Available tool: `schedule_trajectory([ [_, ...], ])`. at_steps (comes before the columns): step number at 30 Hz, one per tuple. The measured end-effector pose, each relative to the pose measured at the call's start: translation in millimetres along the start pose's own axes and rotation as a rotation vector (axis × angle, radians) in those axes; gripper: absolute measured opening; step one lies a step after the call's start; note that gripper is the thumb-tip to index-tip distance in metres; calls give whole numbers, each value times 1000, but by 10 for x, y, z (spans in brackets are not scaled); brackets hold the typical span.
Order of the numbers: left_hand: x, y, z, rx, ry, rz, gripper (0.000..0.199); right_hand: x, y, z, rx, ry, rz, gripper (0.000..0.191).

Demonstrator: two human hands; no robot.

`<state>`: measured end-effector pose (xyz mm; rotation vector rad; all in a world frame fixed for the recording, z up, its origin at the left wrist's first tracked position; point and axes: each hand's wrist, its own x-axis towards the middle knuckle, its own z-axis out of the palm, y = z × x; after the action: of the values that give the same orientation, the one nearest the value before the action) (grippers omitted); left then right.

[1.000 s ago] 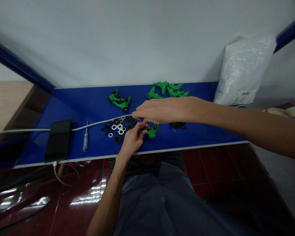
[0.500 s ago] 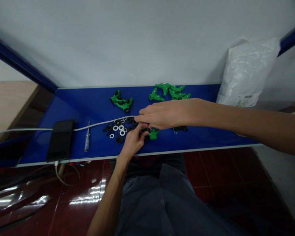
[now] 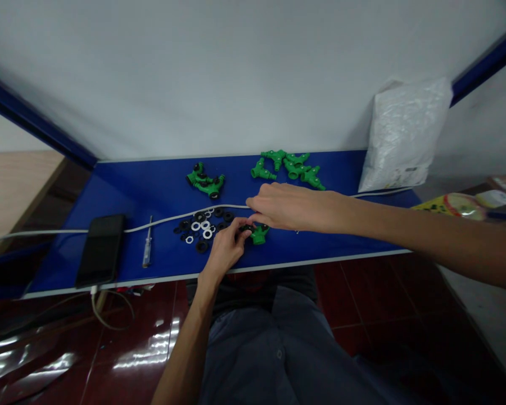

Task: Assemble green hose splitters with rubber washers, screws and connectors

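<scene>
My left hand (image 3: 230,243) has its thumb and fingers closed on the black end of a green Y-shaped fitting (image 3: 258,234) near the table's front edge. Over the same fitting, my right hand (image 3: 274,207) reaches in from the right, its thumb and fingertips bent together at the black end; whatever lies between them is too small to make out. Black and white rings (image 3: 207,225) lie loose beside my left hand. Behind them rest green fittings with black parts (image 3: 211,185), and several plain green fittings (image 3: 295,167) sit farther right.
A white cable (image 3: 172,218) crosses the blue table (image 3: 130,188) and passes beneath my right hand. On the left are a black phone (image 3: 101,250) and a clear-handled screwdriver (image 3: 147,248). A white plastic bag (image 3: 400,135) leans against the wall at the right.
My right hand has shifted slightly right and down, and its fingers are more bent. The view has shifted, bringing a yellow package into sight at the right. My left hand keeps its hold.
</scene>
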<state>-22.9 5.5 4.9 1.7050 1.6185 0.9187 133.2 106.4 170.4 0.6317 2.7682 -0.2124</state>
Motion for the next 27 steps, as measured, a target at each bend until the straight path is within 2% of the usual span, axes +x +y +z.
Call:
schedule_trajectory([
  [2,-1,-1,1,6,5,6,22,-56,-12,-31,-14,-17,-21,29],
  [4,-1,-4,4,13,10,13,23,-119,-12,-43,-49,-7,-123,33],
  [7,1,-16,13,33,24,15,24,-149,-20,8,-165,75,-287,29],
  [11,6,-46,28,59,49,7,25,-68,-90,102,-316,174,-342,20],
  [14,8,-61,33,59,49,2,24,-36,-129,81,-319,127,-360,23],
  [18,9,-57,27,39,35,-3,24,-77,-75,40,-243,47,-319,21],
  [21,9,-40,18,19,20,-2,24,-121,-28,72,-174,119,-300,18],
  [23,9,-25,11,9,14,2,24,-123,-33,91,-147,128,-217,20],
  [27,8,1,-2,9,14,16,24,-77,-95,81,-95,18,27,19],
])
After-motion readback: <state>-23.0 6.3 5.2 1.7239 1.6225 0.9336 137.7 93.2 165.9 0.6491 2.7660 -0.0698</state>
